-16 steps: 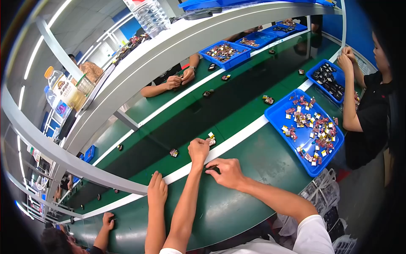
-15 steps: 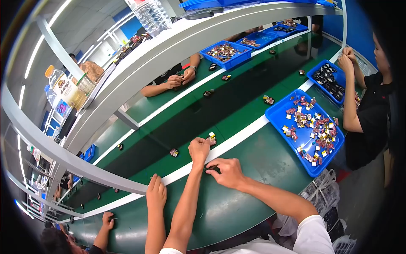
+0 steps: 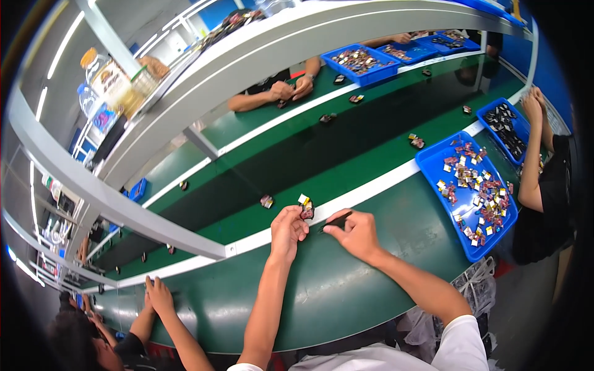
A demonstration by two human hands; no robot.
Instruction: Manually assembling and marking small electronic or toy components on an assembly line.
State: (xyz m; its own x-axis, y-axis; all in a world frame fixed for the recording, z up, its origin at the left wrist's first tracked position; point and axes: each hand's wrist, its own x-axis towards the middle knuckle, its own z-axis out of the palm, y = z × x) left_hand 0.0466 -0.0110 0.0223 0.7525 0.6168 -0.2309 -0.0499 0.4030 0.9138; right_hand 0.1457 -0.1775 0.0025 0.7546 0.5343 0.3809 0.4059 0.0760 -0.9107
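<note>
a small assembled piece, dark with a pale yellow tab and a reddish part, sits at the white stripe that edges the green conveyor belt. the left hand touches it, fingertips pinched on its near edge; the grip is nearly closed around the piece. just to the right, the right hand holds a thin flat black strip between thumb and forefinger, grip closed on it, the strip lying over the white stripe and pointing toward the left hand. both forearms rise from the lower edge across the dark green worktop.

a second small piece lies on the belt just left of the first, apart from the hand. further pieces ride the belt farther along, well apart from one another. to the right, on the worktop, stands a blue tray with a scatter of small yellow, red and silver parts; beyond it a second blue tray holds dark parts, with another person's arm beside it. across the belt, a person's clasped hands rest near a third blue tray. at lower left, a neighbour's hand rests on the worktop edge. a grey frame rail crosses above the belt.
</note>
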